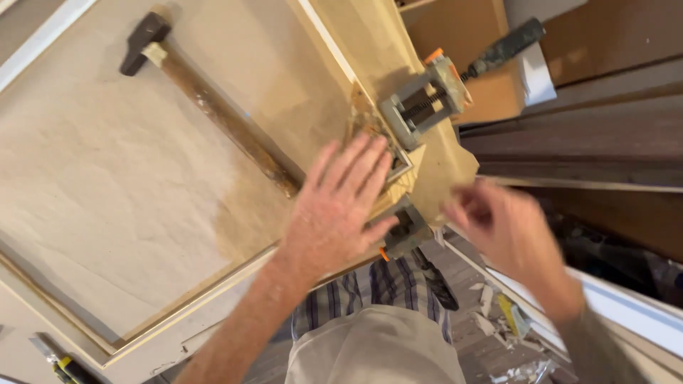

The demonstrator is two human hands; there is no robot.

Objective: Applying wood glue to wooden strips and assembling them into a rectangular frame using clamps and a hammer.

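My left hand lies flat, fingers spread, on the corner of a wooden frame set on a brown board. That corner sits in a grey metal corner clamp with orange caps and a dark screw handle. A second clamp jaw with its own dark handle shows just right of my left thumb. My right hand is blurred, hanging in the air to the right of the clamp with fingers loosely curled; nothing shows in it. A hammer with a dark head and worn wooden handle lies on the board, up and left of my left hand.
The brown board fills the left. Dark wooden planks run along the right. Debris and scraps litter the floor at lower right. A yellow-and-black tool pokes in at the bottom left. My plaid shirt and light trousers fill the bottom centre.
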